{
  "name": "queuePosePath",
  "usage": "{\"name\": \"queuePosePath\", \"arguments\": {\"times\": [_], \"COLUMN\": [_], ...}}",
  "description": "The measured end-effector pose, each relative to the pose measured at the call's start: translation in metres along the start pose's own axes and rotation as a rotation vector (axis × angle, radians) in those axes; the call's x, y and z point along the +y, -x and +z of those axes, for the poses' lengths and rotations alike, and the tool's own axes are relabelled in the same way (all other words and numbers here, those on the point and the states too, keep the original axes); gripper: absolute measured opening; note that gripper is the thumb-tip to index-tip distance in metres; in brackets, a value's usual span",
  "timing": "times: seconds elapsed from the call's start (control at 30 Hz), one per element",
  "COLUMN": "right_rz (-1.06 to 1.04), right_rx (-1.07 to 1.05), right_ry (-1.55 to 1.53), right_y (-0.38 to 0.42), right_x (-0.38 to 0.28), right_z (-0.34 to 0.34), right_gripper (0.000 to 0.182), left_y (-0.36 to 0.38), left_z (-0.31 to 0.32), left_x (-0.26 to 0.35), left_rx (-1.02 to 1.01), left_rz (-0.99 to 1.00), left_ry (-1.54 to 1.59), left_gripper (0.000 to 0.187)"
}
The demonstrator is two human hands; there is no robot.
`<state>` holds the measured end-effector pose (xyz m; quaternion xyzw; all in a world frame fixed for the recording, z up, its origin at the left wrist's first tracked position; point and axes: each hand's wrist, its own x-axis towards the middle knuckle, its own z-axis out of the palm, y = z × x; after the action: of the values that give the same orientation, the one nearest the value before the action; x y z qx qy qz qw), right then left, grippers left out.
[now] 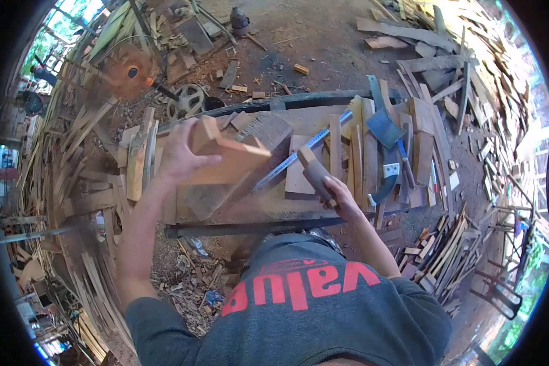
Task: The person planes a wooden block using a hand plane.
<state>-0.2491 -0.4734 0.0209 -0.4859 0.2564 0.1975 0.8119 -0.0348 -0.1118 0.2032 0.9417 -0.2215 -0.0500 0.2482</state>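
Observation:
My left hand [184, 154] grips a light brown wooden piece [229, 163] from its left end, thumb on the near face. The piece is angled with a notch along its top and is held up over the workbench [192, 210]. Wrapped in the fingers of my right hand [341, 198] is a short wooden block [316, 175], greyish brown with a paler far end. Between the two hands a white and blue measuring rule [302, 151] lies slanted on the bench. Under the left-hand piece rests a broad, rough plank [262, 137].
At the bench's right lie a handsaw [374, 91], a hatchet [386, 129], a curved blue-handled tool [387, 182] and several wood strips [355, 155]. Scrap wood is heaped at left [88, 131] and right [494, 91]. A wheel [189, 100] stands behind the bench.

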Motion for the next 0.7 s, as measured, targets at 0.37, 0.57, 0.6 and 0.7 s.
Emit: {"name": "queuePosePath", "arguments": {"times": [0.37, 0.57, 0.6, 0.7], "right_rz": [-0.240, -0.854, -0.842, -0.953], "right_rx": [0.116, 0.553, 0.534, 0.549], "right_ry": [0.182, 1.124, 1.097, 1.426], "right_y": [-0.023, -0.061, -0.063, -0.070], "right_x": [-0.007, 0.006, 0.014, 0.056], "right_z": [0.024, 0.033, 0.031, 0.009], "right_gripper": [0.064, 0.071, 0.077, 0.079], "left_y": [0.107, 0.119, 0.121, 0.134], "left_z": [0.111, 0.168, 0.182, 0.197], "left_x": [-0.106, -0.122, -0.131, -0.141], "left_rx": [0.163, 0.581, 0.665, 0.739], "left_rz": [-0.906, -1.043, -0.995, -0.870], "left_ry": [1.301, 1.272, 1.051, 0.716], "left_gripper": [0.084, 0.076, 0.069, 0.054]}}
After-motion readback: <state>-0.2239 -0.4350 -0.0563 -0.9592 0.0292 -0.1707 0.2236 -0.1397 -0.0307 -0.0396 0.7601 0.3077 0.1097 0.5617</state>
